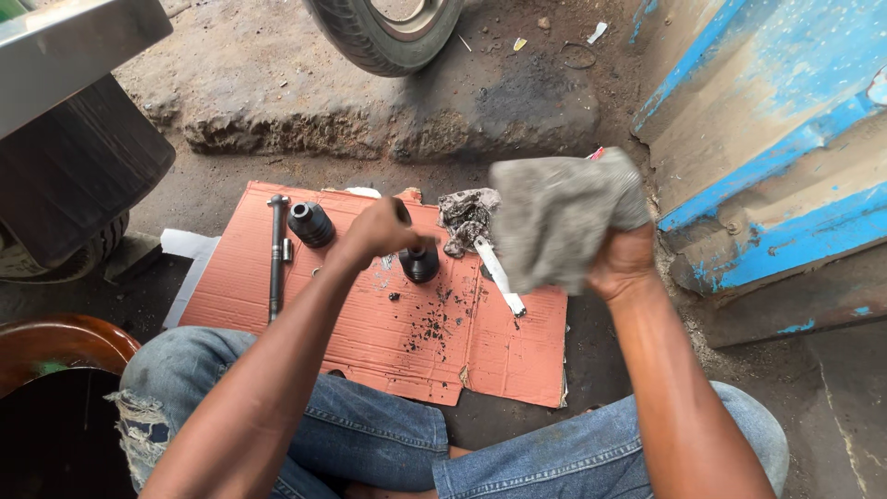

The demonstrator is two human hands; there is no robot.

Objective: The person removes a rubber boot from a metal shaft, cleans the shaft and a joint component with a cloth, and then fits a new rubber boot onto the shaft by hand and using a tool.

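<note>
Mid-frame, our left hand [381,227] grips a black rubber boot [419,262] over the cardboard [370,342]; our right hand [621,263] clutches a grey rag [559,217]. Grease crumbs are shed, so we judge wiping only partway; the second boot [310,224] and shaft [275,254] lie at the left.

Bare, oil-stained dirt ground [305,83] is being lit by flat daylight. A car tyre [383,32] is being seen at the top edge, a chipped blue-painted metal panel [776,139] at the right, and dark rounded wooden furniture [46,346] at lower left.
</note>
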